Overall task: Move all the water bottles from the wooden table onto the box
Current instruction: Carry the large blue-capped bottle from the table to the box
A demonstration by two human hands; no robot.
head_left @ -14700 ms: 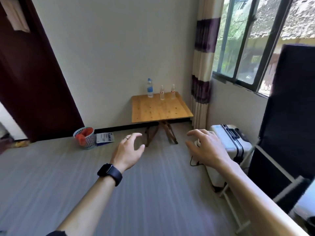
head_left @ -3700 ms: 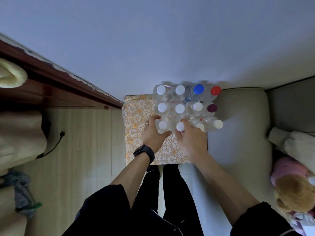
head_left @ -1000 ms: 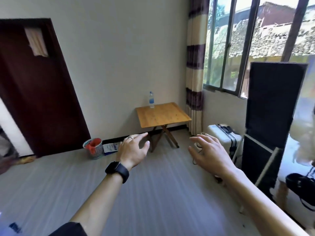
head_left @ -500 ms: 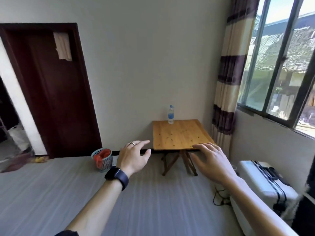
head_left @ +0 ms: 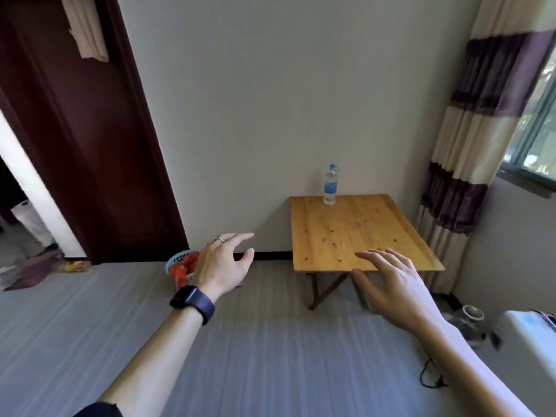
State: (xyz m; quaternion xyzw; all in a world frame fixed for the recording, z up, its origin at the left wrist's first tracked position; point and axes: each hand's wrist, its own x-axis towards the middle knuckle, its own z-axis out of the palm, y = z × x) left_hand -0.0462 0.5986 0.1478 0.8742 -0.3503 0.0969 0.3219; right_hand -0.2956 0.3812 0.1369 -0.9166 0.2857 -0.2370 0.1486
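One clear water bottle (head_left: 330, 185) with a blue cap and blue label stands upright at the back edge of the wooden table (head_left: 355, 233), close to the wall. My left hand (head_left: 224, 263) is held out in the air, left of the table, fingers spread and holding nothing; a dark watch sits on its wrist. My right hand (head_left: 391, 281) reaches forward in front of the table's near edge, fingers relaxed and empty. Both hands are well short of the bottle. The box is out of sight.
A blue basket (head_left: 180, 266) with red contents stands on the floor by the wall, partly behind my left hand. A dark door (head_left: 81, 139) is at the left, a striped curtain (head_left: 469, 145) at the right. A white suitcase (head_left: 529, 335) and a small jar (head_left: 472, 314) lie at lower right.
The table and bottle have grown larger and closer in view. Both hands stay raised and empty. Earlier, two small bottles stood beside this one on the table; now only this one stands there.
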